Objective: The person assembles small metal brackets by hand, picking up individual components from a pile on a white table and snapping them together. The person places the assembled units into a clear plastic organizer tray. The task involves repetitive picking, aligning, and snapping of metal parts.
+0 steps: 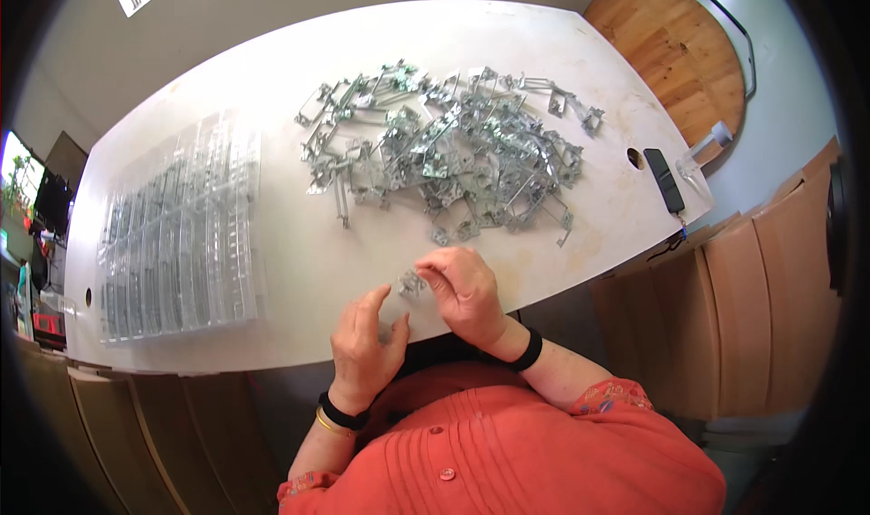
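Close to the table's front edge, my right hand [464, 296] pinches a small silvery metal piece [411, 285] between thumb and fingers. Its exact shape is too small to make out. My left hand [366, 345] is just left of it, thumb and fingers apart, fingertips near the piece but holding nothing I can see. Beyond both hands a tangled heap of galvanized metal brackets with bent wire rods [471, 144] spreads over the white table [299, 270].
Stacked clear plastic trays [181, 243] with narrow slots lie on the left. At the right edge are a black oblong device [666, 182], a cable hole [635, 159] and a clear bottle [711, 144]. A round wooden tabletop [671, 48] leans behind; cardboard boxes [734, 307] stand right.
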Tool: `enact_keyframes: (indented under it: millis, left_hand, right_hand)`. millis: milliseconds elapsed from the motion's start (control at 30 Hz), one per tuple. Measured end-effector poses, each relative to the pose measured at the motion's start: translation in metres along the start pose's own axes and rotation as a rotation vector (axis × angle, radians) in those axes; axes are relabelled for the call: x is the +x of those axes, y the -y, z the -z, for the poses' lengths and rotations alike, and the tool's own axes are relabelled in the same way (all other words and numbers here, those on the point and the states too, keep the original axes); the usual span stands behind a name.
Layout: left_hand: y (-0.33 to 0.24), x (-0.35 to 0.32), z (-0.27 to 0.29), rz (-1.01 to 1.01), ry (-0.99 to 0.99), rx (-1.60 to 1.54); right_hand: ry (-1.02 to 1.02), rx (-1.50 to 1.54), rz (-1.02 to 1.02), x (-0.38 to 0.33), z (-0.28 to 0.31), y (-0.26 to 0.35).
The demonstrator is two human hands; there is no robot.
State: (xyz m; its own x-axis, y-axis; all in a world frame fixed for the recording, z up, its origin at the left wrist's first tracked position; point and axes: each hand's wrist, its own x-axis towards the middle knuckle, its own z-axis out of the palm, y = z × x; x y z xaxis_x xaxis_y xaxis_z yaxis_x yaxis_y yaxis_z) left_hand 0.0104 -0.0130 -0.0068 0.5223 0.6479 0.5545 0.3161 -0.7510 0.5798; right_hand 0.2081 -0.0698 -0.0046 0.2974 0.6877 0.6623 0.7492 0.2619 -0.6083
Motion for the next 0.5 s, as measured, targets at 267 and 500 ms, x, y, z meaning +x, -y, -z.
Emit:
enact_keyframes:
  millis: [267,500]
  left_hand:
    - [0.004,0.0052,0.0004,0.016,-0.094,0.039]
    - [0.0045,0.0058,-0.0011,0.021,-0.08,0.03]
  right_hand:
    - [0.007,0.114,-0.149,0.0015,-0.0006,0.002]
    - [0.102,0.136,-0.118,0.0036,0.0001,0.0022]
